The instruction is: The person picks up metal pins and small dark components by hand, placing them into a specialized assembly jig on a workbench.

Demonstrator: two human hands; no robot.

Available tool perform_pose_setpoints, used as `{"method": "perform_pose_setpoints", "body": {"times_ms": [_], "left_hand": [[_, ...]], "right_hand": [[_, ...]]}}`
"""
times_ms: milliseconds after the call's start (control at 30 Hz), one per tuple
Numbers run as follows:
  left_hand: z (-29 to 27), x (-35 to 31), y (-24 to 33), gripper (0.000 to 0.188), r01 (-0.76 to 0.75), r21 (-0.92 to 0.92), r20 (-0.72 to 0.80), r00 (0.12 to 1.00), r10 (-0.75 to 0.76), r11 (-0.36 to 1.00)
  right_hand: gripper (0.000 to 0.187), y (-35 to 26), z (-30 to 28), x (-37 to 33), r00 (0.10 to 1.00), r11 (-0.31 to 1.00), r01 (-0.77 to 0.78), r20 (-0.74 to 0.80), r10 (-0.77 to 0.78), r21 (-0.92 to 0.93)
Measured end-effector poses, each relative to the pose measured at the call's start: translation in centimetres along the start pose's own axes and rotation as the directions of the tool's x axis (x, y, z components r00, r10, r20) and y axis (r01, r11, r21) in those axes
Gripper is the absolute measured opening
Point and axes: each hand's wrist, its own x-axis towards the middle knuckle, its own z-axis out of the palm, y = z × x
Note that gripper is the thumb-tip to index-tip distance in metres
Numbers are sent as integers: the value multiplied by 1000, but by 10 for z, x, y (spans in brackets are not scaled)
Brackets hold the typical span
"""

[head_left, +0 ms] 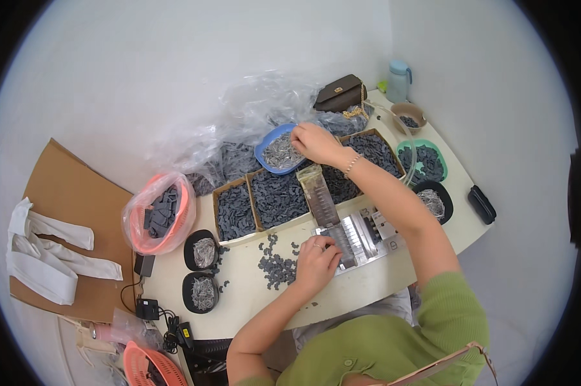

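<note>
My right hand (315, 143) reaches over a blue bowl (261, 158) of thin silver metal pins (281, 153). Its fingers are drawn together at the pins; whatever is between the fingertips is hidden. Down at the table, my left hand (316, 265) rests by the left edge of a metal fixture (362, 233), with fingers bent together near its slotted rows. What those fingers grip is too small to make out. A clear plastic strip tray (318, 197) leans from the boxes toward the fixture. Small dark grey parts (278, 270) lie loose left of my left hand.
Cardboard boxes (264, 228) of dark grey parts stand behind the fixture. Black bowls of pins (203, 253) sit left, another black bowl (446, 204) right, beside a green bowl (441, 153). A bag-lined pink basket (186, 212), brown purse (342, 94) and blue bottle (398, 82) stand around.
</note>
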Motion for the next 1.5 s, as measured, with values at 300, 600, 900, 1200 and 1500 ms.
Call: {"method": "perform_pose_setpoints", "body": {"times_ms": [300, 600, 900, 1200, 1500], "left_hand": [[-4, -29, 7, 61, -34, 313, 209, 977, -34, 949], [-12, -16, -5, 63, 120, 156, 100, 986, -137, 980], [-7, -12, -3, 60, 54, 182, 160, 984, -83, 982], [-8, -15, -13, 55, -11, 109, 131, 991, -3, 994], [-6, -26, 13, 58, -42, 149, 217, 976, 9, 988]], "right_hand": [[14, -49, -58, -117, 860, 941, 47, 465, -208, 335], [14, -71, -35, -181, 909, 950, 299, 330, -254, -93], [28, -57, -40, -192, 945, 973, 229, 235, -226, 13], [35, -70, -51, -205, 945, 949, 274, 229, -235, -156], [32, -71, -52, -205, 950, 971, 223, 242, -197, -86]]}}
